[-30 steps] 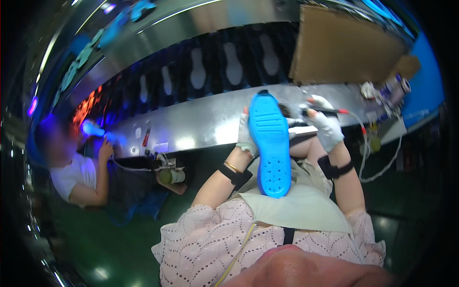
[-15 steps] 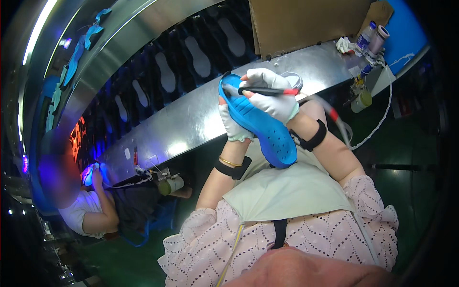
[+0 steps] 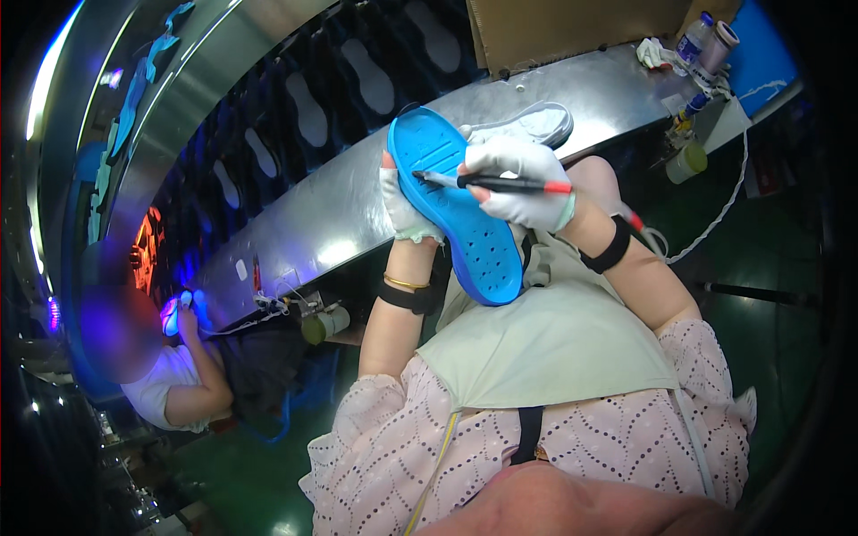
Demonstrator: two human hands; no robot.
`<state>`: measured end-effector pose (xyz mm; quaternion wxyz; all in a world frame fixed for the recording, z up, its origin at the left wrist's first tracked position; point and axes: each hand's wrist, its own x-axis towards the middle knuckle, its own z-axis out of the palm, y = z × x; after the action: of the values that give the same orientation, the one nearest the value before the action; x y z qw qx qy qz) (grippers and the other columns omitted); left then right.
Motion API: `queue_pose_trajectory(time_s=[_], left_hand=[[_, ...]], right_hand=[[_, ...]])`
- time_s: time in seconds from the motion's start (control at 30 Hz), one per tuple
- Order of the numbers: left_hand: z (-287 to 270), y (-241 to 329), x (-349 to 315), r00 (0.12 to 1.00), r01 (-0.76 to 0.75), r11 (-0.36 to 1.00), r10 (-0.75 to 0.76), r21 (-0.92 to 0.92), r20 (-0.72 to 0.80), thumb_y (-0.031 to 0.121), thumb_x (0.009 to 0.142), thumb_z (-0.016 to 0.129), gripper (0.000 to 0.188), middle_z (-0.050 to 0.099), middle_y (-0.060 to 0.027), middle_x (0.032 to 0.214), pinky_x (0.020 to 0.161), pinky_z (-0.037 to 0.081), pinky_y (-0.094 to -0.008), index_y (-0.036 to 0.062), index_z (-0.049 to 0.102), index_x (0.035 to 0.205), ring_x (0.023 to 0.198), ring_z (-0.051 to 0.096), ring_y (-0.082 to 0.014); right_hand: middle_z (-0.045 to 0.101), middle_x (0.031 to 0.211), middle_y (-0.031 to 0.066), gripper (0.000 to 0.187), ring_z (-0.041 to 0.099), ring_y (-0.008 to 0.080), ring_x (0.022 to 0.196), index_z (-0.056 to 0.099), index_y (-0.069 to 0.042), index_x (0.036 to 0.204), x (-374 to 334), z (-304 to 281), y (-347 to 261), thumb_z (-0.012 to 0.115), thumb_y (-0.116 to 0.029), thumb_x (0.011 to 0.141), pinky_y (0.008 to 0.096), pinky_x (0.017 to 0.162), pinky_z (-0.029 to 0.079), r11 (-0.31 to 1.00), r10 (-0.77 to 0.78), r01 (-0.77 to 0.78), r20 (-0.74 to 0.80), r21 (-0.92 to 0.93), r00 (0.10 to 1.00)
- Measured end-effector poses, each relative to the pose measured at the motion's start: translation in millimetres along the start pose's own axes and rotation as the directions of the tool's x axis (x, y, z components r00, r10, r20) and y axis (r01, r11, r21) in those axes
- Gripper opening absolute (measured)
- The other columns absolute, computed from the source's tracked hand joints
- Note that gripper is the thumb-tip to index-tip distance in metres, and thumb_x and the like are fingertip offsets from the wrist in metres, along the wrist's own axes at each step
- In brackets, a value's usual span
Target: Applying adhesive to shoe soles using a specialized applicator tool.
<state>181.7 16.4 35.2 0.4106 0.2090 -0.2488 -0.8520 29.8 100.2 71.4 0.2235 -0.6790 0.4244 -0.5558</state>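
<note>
A bright blue shoe sole [image 3: 454, 213] with small holes in its near part lies tilted, inner side up, in my left hand [image 3: 404, 207]. That hand wears a white fingerless glove and is closed round the sole's left edge. My right hand [image 3: 517, 161], gloved the same way, grips a slim brush [image 3: 514, 184] with a black handle and red end. The dark brush tip touches or hovers just over the sole's inner face, near its middle. Behind my right hand, a white shoe [image 3: 534, 123] lies on the metal ledge.
Beyond the metal ledge [image 3: 344, 201], several grey sole-shaped pieces [image 3: 366, 76] sit on a dark surface. A cardboard box [image 3: 572, 31] stands far right of them, near a bottle [image 3: 693, 37]. A white cord [image 3: 728, 205] hangs at right. At left sits a co-worker [image 3: 174, 384].
The sole has swung left and turned more face-up. The brush has moved from its far end toward its middle. More of the white shoe shows now.
</note>
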Motion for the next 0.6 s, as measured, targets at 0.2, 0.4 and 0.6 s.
queue_pose_trajectory(time_s=[0.2,0.4,0.6], left_hand=[[-4.3,-2.1,-5.9,0.987,0.115,0.993,-0.116,0.01,0.109,0.076,0.077,0.039,0.092,0.049,-0.0215,0.127,0.097,0.043,-0.0478,0.0009,0.041,0.131,0.113,0.052,-0.0366],[-47.2,-46.7,-45.0,0.966,0.201,0.959,-0.228,0.202,0.12,0.07,0.084,0.036,0.081,0.051,-0.014,0.126,0.096,0.044,-0.0401,0.0067,0.036,0.135,0.113,0.053,-0.0275],[-30.3,-46.7,-37.7,0.995,0.066,0.992,-0.074,0.109,0.067,0.073,0.079,0.041,0.086,0.05,-0.0155,0.125,0.097,0.043,-0.0397,0.0074,0.035,0.134,0.112,0.052,-0.0259]], right_hand=[[0.064,0.087,0.0031,0.013,0.06,0.011,0.083,0.062,-0.004,0.088,-32.2,16.7,6.9,0.062,0.003,0.076,0.0254,0.075,0.049,0.776,0.367,-0.35,0.076,0.525,0.927],[0.065,0.088,0.0068,0.012,0.061,0.0123,0.086,0.062,-0.002,0.09,-54.4,0.8,12.3,0.065,0.001,0.079,0.0256,0.079,0.048,0.958,0.256,-0.25,-0.028,0.143,0.966],[0.066,0.095,0.0071,0.015,0.061,0.0141,0.09,0.062,-0.002,0.092,-51.4,7.2,17.2,0.064,0.002,0.078,0.0279,0.085,0.047,0.82,0.457,-0.415,-0.013,0.395,0.889]])
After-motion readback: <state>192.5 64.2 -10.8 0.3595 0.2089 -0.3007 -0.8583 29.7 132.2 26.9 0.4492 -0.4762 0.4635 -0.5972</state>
